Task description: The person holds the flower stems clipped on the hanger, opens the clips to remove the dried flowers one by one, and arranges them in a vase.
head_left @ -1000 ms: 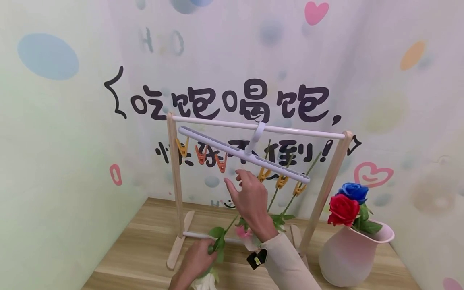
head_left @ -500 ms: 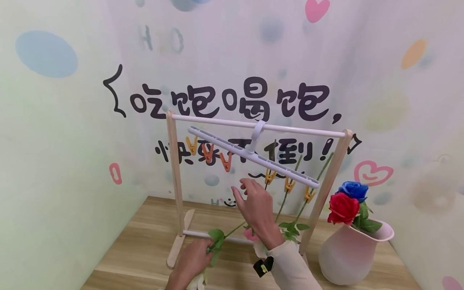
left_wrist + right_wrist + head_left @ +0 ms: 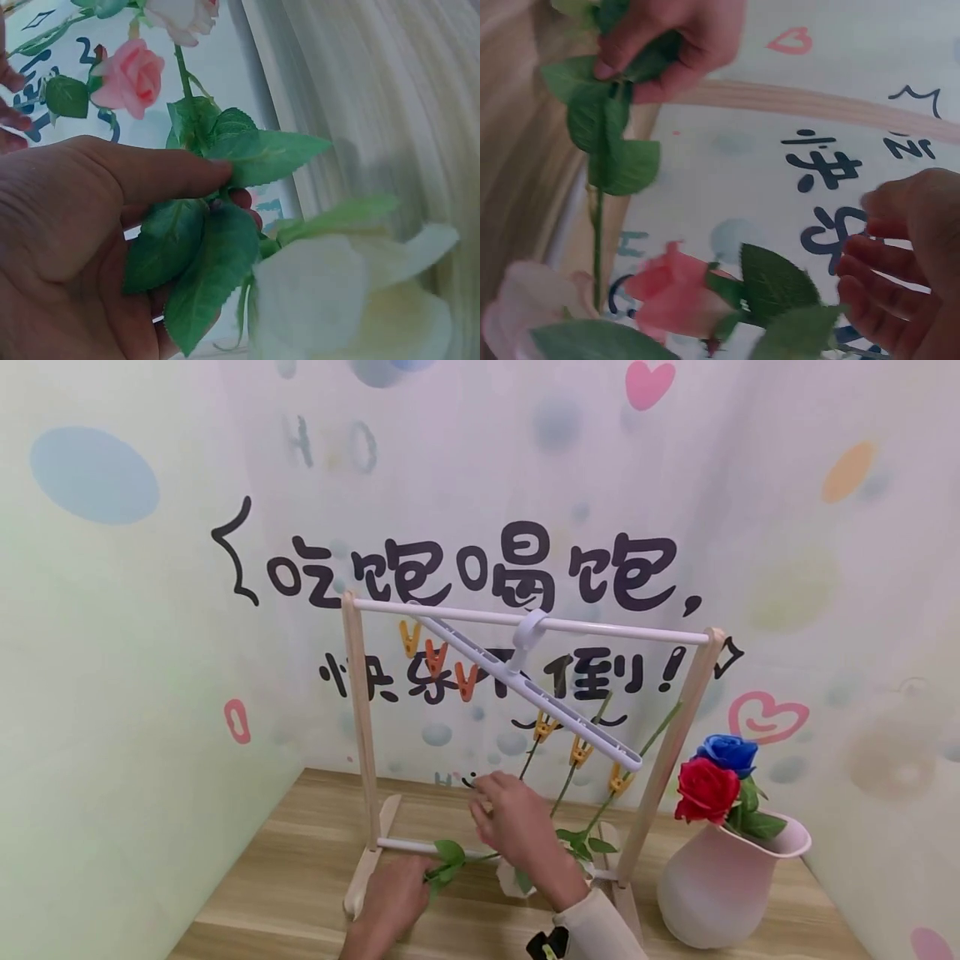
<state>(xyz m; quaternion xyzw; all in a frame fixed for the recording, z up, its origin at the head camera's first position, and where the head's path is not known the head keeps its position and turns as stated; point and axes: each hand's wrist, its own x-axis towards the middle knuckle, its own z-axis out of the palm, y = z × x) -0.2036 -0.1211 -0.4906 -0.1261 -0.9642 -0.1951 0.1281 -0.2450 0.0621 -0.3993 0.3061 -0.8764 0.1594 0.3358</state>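
Note:
My left hand (image 3: pixel 393 893), low at the left, pinches the leafy stem of a white rose (image 3: pixel 352 292) between thumb and fingers. The bloom hangs close to the camera in the left wrist view. Near the middle of the rack, my right hand (image 3: pixel 521 827) is in the air with fingers loosely bent and nothing between them, as the right wrist view shows. A pink rose (image 3: pixel 676 292) and a pale rose (image 3: pixel 184 19) hang upside down beside it. Yellow clothespins (image 3: pixel 581 752) grip stems under the low right end of a tilted lilac hanger (image 3: pixel 525 689).
The hanger hooks over the white top bar (image 3: pixel 622 631) of a wooden rack. Below its raised left end hang a yellow clothespin (image 3: pixel 409 639) and two orange clothespins (image 3: pixel 466 682). At right stands a pink-white vase (image 3: pixel 716 885) with a red rose (image 3: pixel 707 789) and a blue rose (image 3: pixel 727 754).
The hanger has tipped more steeply, its right end sinking and left end rising. My right hand has dropped lower. My left hand has shifted slightly down and left, still holding the stem.

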